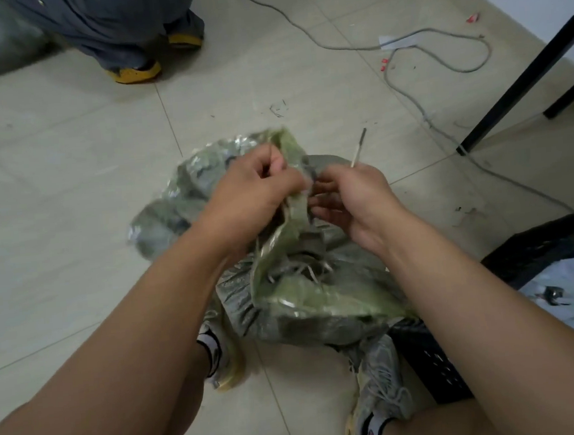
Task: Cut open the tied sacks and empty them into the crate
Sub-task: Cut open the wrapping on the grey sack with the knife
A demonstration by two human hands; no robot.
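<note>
Working the neck of the sack (305, 294) now: it sits on the floor (68, 166) between my feet, mouth bunched up. My left hand (256, 189) is clamped on the gathered neck; my right hand (349, 198) holds a thin tool (359, 146), likely the cutter, though blur hides the blade, fingers curled by the tie. Judging by loose strands at the mouth, the tie looks partly cut; nothing poured yet. The crate (534, 235) is just beside my right, already holding some clear packets. A cable (437, 51) trails across the floor beyond, a table leg (522, 78) far right, another person's feet (136, 71) ahead. None blocks the tip-over.
</note>
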